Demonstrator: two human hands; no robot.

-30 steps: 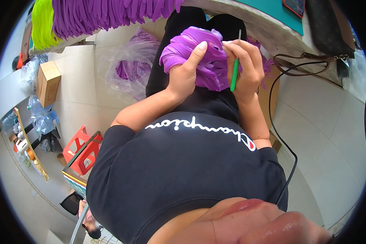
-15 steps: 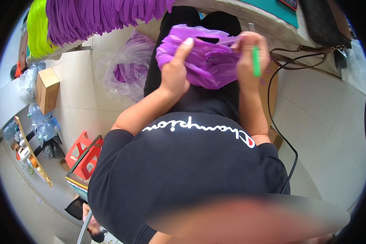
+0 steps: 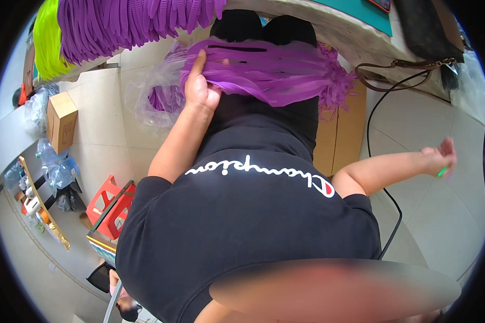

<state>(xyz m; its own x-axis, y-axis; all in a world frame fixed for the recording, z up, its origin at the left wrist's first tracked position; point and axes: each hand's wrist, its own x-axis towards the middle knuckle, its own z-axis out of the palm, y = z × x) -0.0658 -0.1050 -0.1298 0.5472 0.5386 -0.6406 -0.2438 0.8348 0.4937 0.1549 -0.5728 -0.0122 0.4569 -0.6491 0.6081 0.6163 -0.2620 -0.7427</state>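
My left hand (image 3: 202, 89) grips the left end of a smeared purple sheet of soft rubber-like strips (image 3: 275, 75), with a slot near its far edge. The sheet spreads across my lap. Far out to the right, over the floor, is my right hand (image 3: 439, 159). Its fingers are curled round a small green stick-like tool (image 3: 443, 171), mostly hidden in the grip. Between that hand and the sheet, purple scraps (image 3: 337, 81) lie over a cardboard box (image 3: 339, 134).
Purple ribbed straps (image 3: 140, 19) and lime-green ones (image 3: 48, 43) hang off the table edge. A clear bag (image 3: 151, 113) with purple pieces lies on the floor at left. A black cable (image 3: 385, 215) and a brown bag strap (image 3: 382, 83) hang at right. A red stool (image 3: 110, 207) stands lower left.
My right hand has swung from the purple strips far out to the right and back toward me, with the green tool. My left hand has moved left; the strips now stretch wider across my lap.
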